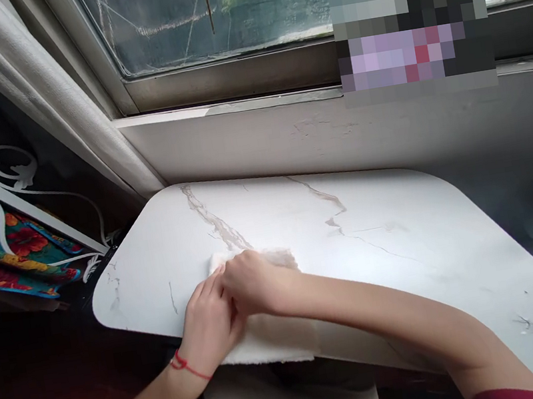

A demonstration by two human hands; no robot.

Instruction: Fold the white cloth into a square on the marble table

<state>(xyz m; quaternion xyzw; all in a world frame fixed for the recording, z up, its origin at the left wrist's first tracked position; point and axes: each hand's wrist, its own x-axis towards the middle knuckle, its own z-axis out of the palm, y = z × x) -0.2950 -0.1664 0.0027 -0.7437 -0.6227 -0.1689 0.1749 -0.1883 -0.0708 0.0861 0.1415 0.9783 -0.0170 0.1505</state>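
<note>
A thin white cloth (278,339) with a slightly ragged edge lies on the white marble-patterned table (382,262), its lower end reaching the near edge. My right hand (254,282) is closed at the cloth's middle, wrist bent and fingers turned down out of sight. Pressed against it from the left is my left hand (211,316), with a red string bracelet (189,365) at its wrist. The left fingers are drawn together at the cloth, and their tips are hidden by the right hand.
Behind the table stand a wall (247,142) and a framed window (217,18). A pale curtain (62,90) hangs at the left, beside a white scrolled metal frame (17,192) and bright floral fabric (25,244). A blurred-out patch covers part of the sill.
</note>
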